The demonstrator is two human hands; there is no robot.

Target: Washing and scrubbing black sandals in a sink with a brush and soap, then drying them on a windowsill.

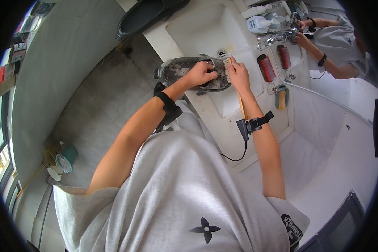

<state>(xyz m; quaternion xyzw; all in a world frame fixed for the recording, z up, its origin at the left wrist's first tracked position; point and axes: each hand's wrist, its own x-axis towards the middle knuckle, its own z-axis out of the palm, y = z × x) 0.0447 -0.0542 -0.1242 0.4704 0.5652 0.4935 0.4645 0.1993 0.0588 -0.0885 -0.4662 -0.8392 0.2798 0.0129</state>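
My left hand [204,73] grips a dark, wet shoe or slipper [179,70] with pale foam or residue on it, over the near-left edge of a white sink [204,23]. In my right hand [238,75] is a wooden-handled scrub brush [241,105], its pale bristles against the right end of the footwear. The handle runs down beside my right wrist. Another dark shoe or slipper [141,19] lies on the counter at the sink's upper left. The drain [222,53] shows just above the held footwear.
Right of the sink are a chrome faucet [267,41], a pump bottle [259,24], a red-bristled brush [266,68] and a sponge [282,99] in a holder. A mirror [330,72] reflects them. A green bucket [67,157] stands on the floor at left.
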